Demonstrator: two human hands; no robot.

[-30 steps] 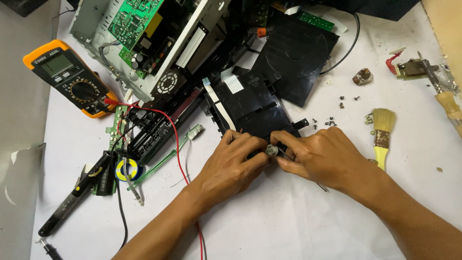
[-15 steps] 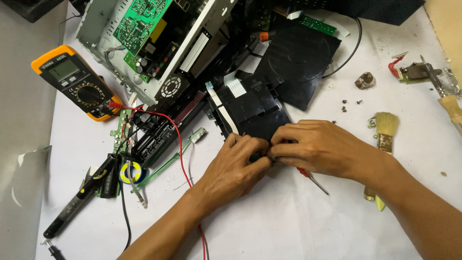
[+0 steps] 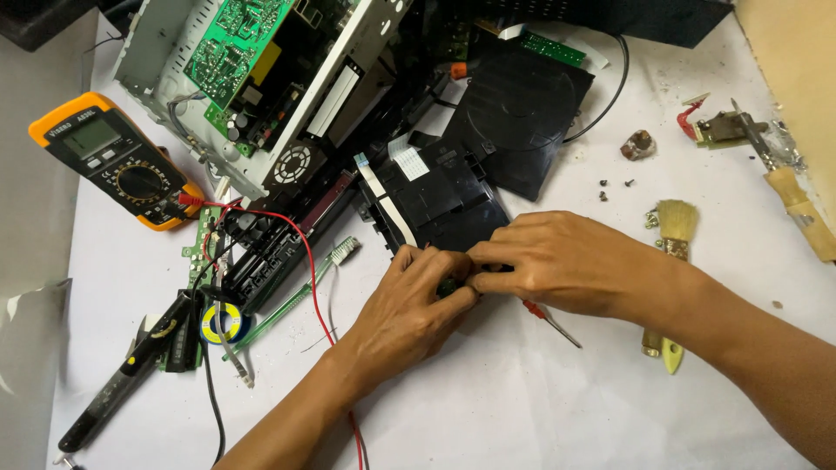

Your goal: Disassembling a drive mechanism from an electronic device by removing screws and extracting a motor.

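Near the middle of the white table (image 3: 540, 409), the left hand (image 3: 416, 306) and right hand (image 3: 557, 261) meet fingertip to fingertip, pinching a small dark part (image 3: 448, 286) against the near edge of the black plastic module (image 3: 440, 198); a red-handled screwdriver (image 3: 549, 319) lies under the right hand. Farther back, a yellow multimeter (image 3: 113, 158) sits by the left edge, a metal chassis with a green circuit board (image 3: 239, 39) at the far edge, and a paintbrush (image 3: 670, 235) toward the right edge.

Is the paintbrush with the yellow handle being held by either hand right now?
No, the paintbrush lies on the white table beside the right hand, and the left hand is farther away.
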